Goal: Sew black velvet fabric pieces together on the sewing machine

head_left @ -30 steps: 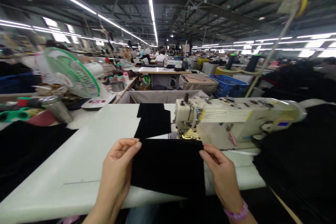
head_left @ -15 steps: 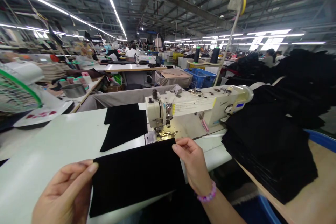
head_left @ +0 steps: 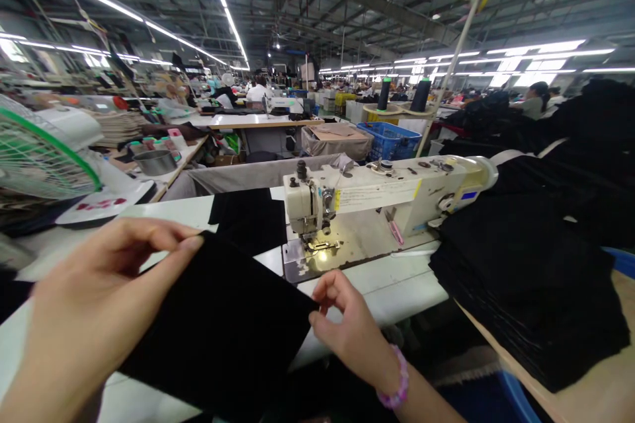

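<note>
A black fabric panel [head_left: 223, 330] hangs between my two hands in front of the sewing machine [head_left: 377, 198]. My left hand [head_left: 124, 284] pinches its upper left corner, raised higher than the other side. At the right corner, the thumb and fingertips of my right hand [head_left: 342, 324] close on the edge; a beaded bracelet circles that wrist. Beyond the held panel, more black fabric [head_left: 253, 218] lies on the white table [head_left: 193, 211], left of the needle area. Pink-handled thread snips [head_left: 394, 228] rest on the machine bed.
To the right is a tall stack of black fabric pieces [head_left: 530, 277] on a board. A green-rimmed fan [head_left: 54, 152] stands at left near a metal bowl [head_left: 155, 162]. Behind the machine are a blue basket [head_left: 387, 140] and thread cones [head_left: 421, 94]. People sit farther back.
My left hand has risen and moved toward the machine, lifting its corner. My right hand has dropped slightly, so the panel now slants down to the right. The view has shifted a little.
</note>
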A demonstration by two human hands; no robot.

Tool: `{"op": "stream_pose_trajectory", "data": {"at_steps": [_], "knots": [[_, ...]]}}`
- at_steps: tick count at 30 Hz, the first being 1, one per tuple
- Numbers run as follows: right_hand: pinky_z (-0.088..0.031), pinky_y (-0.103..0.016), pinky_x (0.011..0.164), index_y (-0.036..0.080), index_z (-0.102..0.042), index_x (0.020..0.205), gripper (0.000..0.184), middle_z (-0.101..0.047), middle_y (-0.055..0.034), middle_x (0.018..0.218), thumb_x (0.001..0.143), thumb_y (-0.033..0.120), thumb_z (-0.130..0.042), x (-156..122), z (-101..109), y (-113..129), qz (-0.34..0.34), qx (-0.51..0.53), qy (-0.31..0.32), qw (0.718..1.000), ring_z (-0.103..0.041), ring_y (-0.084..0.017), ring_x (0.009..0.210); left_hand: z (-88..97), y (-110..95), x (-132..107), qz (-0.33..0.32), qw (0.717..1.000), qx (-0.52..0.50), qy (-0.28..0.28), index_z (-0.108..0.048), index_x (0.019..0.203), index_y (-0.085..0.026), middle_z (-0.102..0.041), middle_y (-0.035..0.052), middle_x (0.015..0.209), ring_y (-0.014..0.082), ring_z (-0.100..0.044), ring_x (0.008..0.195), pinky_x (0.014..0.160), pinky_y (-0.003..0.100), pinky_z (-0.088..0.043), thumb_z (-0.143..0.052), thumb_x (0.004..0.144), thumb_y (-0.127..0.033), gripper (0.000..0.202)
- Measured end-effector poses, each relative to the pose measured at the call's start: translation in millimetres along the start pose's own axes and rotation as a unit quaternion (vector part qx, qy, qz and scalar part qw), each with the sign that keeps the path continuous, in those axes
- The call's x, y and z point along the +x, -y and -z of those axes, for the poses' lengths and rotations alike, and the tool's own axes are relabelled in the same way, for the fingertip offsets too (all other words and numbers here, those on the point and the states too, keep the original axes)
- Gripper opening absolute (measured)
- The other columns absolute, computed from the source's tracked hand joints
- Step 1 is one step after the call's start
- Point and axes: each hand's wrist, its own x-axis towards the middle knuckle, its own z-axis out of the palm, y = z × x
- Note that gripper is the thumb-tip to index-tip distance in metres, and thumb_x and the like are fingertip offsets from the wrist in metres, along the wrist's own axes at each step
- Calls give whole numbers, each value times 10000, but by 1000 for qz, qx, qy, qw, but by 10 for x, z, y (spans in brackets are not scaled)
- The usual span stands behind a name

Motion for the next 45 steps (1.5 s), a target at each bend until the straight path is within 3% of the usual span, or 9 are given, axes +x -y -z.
{"op": "stream_pose_trajectory", "data": {"at_steps": [2,5,9,12,23,29,37,42,45], "knots": [[-466,-255,694,229,-508,862,253,-565,53,764,688,64,-590,-200,-69,-122,-17,-44,37,998,-568,-135,708,-218,65,212,-72,981,92,158,-550,669,-207,-697,-50,774,145,-615,746,748,270,-437,-691,684,-337,193],[-478,-251,677,233,-537,919,278,-601,46,755,718,44,-578,-439,-95,-426,-19,-115,50,992,-606,-144,696,-756,394,313,-41,930,113,348,-520,619,-222,-629,-37,631,162,-584,643,624,258,-415,-591,636,-174,88],[-504,-253,718,227,-625,886,197,-675,-5,817,809,64,-546,-530,19,-765,93,-221,34,970,-658,-165,761,-1406,849,114,-29,918,108,381,-502,566,-220,-555,-48,560,145,-516,568,573,256,-373,-604,611,-141,136],[-531,-244,753,221,-647,923,266,-715,-22,879,783,27,-530,-516,145,-836,144,-249,33,957,-693,-172,805,-1578,1000,-30,-17,923,99,371,-493,585,-220,-562,-39,594,150,-528,595,590,260,-385,-622,641,-170,150],[-554,-313,733,212,-675,941,316,-703,-61,912,809,-10,-492,-405,284,-730,235,-318,4,919,-679,-201,829,-1680,1122,67,7,920,135,368,-545,653,-190,-578,-41,649,144,-560,635,625,269,-425,-665,719,-132,149],[-541,-391,792,199,-665,978,334,-679,-67,920,817,-32,-485,-333,275,-752,280,-348,6,895,-621,-222,874,-1773,1169,180,9,905,171,389,-578,745,-155,-583,-39,708,119,-551,628,638,280,-475,-690,875,-296,222],[-542,-424,814,194,-639,1022,334,-695,-75,945,824,-13,-467,-362,311,-773,299,-391,36,870,-621,-230,886,-1753,1087,182,-29,915,186,356,-573,713,-186,-605,-18,665,171,-593,643,605,276,-455,-697,729,-168,127],[-540,-455,858,188,-626,1059,362,-699,-97,994,800,-12,-471,-378,334,-744,300,-409,63,860,-619,-249,931,-1446,841,-269,-106,926,215,292,-617,913,-174,-642,112,1013,297,-594,1004,871,428,-476,-659,800,-174,121],[-548,-443,841,182,-625,1059,374,-698,-102,989,785,-17,-466,-358,336,-709,300,-399,67,864,-613,-248,927,-1122,721,-785,-198,875,156,414,-643,783,-217,-647,47,852,224,-620,836,774,355,-520,-598,878,-193,108]]}}
